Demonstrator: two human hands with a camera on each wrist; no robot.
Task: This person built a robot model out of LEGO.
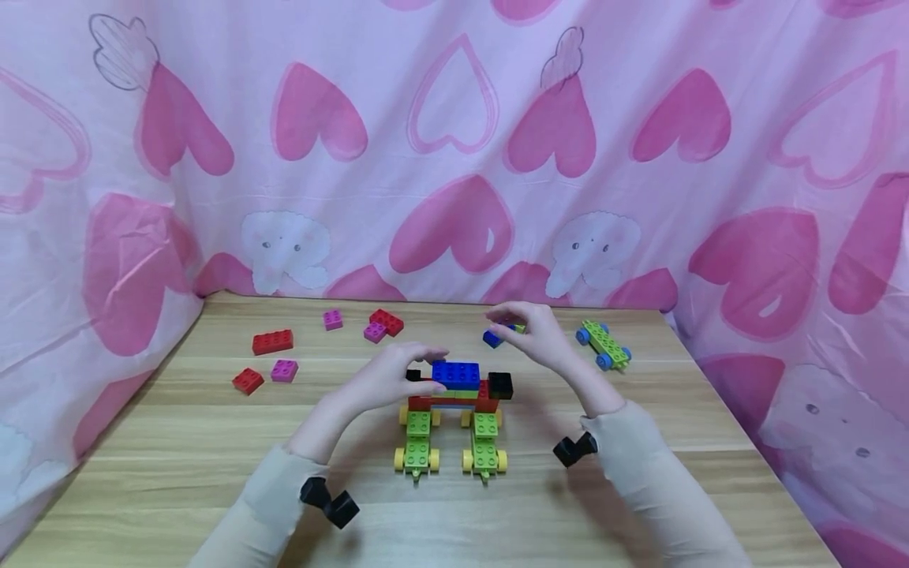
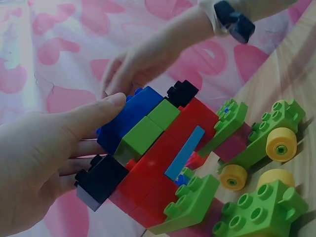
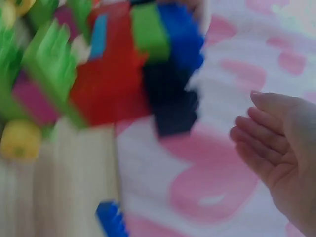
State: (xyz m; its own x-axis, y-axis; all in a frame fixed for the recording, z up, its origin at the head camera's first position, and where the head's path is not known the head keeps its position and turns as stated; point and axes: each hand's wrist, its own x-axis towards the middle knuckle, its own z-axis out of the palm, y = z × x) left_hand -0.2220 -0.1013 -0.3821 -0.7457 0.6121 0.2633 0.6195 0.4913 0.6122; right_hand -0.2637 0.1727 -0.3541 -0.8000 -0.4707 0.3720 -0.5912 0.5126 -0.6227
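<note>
A toy block model (image 1: 454,401) stands on the table with red, green and black bricks, over two lime-green wheeled bases (image 1: 485,454) with yellow wheels. On its top is a blue brick (image 2: 132,116), above lime-green bricks (image 2: 141,136). My left hand (image 1: 387,379) pinches the blue brick, its thumb on the near face and its fingers partly hidden behind. Black bricks (image 1: 500,386) stick out at both ends of the model. My right hand (image 1: 533,335) is raised to the right of the model, fingers loosely bent, with nothing in its grasp.
Red bricks (image 1: 273,341) and pink bricks (image 1: 285,371) lie scattered at the left and back. Behind my right hand is another blue brick (image 1: 492,339), partly covered. A lime-green wheeled base (image 1: 604,345) with blue wheels sits at the right. A heart-patterned curtain (image 1: 454,158) encloses the table.
</note>
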